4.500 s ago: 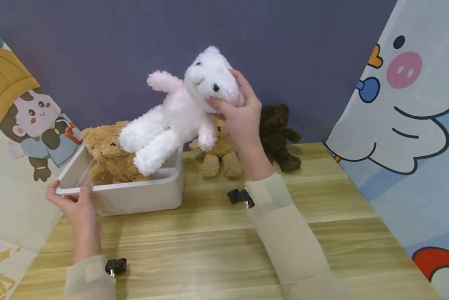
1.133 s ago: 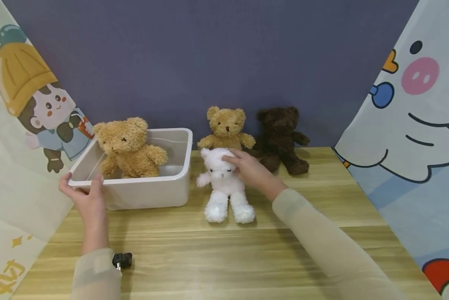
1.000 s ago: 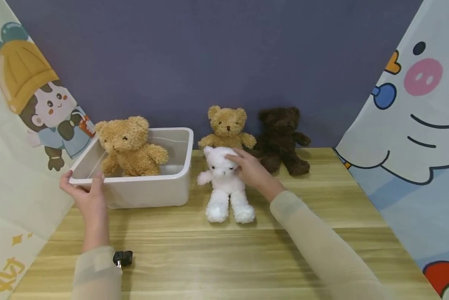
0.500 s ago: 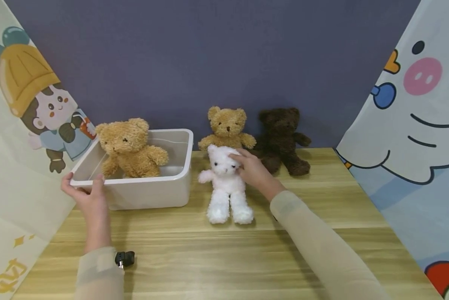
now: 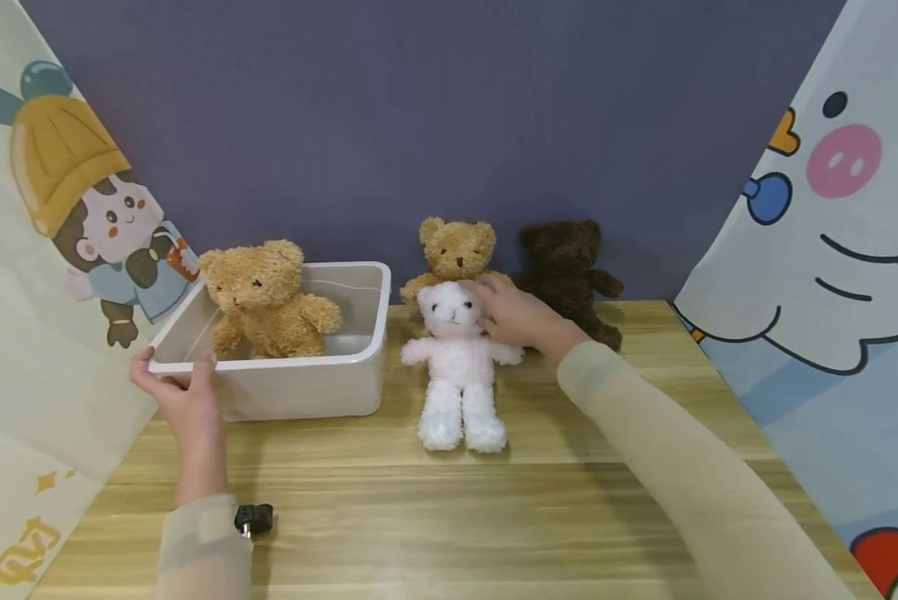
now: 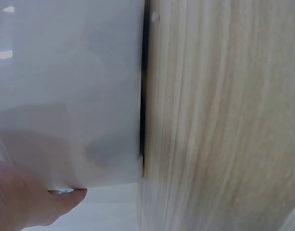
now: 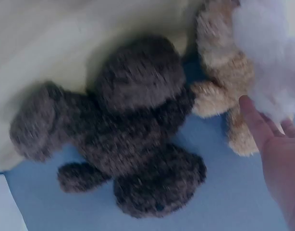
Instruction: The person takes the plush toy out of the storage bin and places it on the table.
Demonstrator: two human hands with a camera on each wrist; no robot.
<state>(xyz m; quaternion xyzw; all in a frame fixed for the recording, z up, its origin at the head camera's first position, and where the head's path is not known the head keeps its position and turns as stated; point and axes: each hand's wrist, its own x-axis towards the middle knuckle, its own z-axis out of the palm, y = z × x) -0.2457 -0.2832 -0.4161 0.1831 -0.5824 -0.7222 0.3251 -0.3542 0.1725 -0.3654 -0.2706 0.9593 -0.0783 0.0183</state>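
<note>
We are gripping near-left corner of white bin [image 5: 298,392] with left hand [image 5: 182,392], thumb over rim, fingers curled on wall. Tan bear [image 5: 264,298] is sitting inside.

White bear [image 5: 458,367] is sitting on table [image 5: 449,517] just right of bin. Right hand [image 5: 519,317] is touching its head, fingers nearly straight. We are judging bear light, soft, squashy; taking hold around head or torso seems best.

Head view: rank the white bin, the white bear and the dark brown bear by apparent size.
1. white bin
2. white bear
3. dark brown bear, which sits farther back and is partly hidden, so its rank is unsure.
</note>
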